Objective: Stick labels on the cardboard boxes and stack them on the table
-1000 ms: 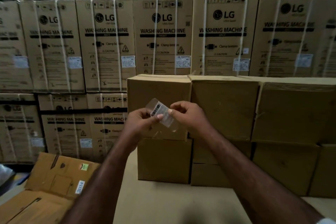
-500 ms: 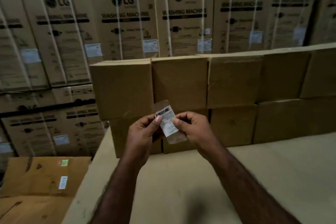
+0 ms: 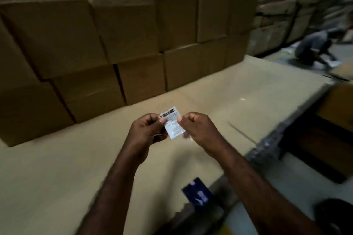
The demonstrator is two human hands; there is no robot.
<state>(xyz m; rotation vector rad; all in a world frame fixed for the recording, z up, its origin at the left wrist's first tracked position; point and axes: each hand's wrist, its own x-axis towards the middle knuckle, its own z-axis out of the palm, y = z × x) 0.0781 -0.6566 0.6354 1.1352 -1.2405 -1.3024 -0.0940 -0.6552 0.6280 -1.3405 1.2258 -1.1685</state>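
A white barcode label is hanging in the air above the table, with the left hand pinching its left edge and the right hand pinching its right edge, while stacked cardboard boxes are standing in two tiers along the table's far side.

Label at centre: white paper, black print, smooth. Clear film at its 4 o'clock corner looked glossy, plastic. Cardboard boxes at 11 o'clock: brown cardboard, matt, faintly creased. Table top was tan, matt, smooth, cardboard-like. Table edge at 4 o'clock looked dark, rough; material blurred. Blue card at 6 o'clock looked slightly glossy.
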